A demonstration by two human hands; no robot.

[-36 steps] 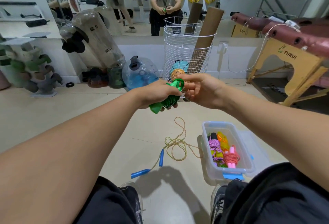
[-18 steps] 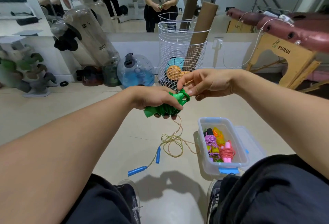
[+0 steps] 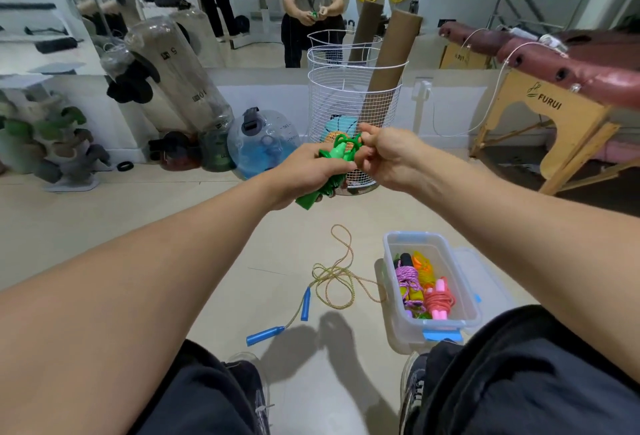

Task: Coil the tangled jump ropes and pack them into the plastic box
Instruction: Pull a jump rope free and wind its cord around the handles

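My left hand grips a bundled green jump rope by its handles, held out in front of me above the floor. My right hand pinches a loop of the green cord at the top of the bundle. On the floor below lies a loose yellowish rope with blue handles. To its right stands the clear plastic box, holding coiled pink, orange and purple ropes. Its lid lies beside it.
A white wire basket with cardboard tubes stands just beyond my hands. Water-filled weights and a dumbbell rack line the mirrored wall at left. A wooden massage table is at right. My knees and shoes fill the bottom.
Both hands rose with the green rope. My right hand closed from loosely spread fingers into a pinch on the green loop. The view tilted up slightly.
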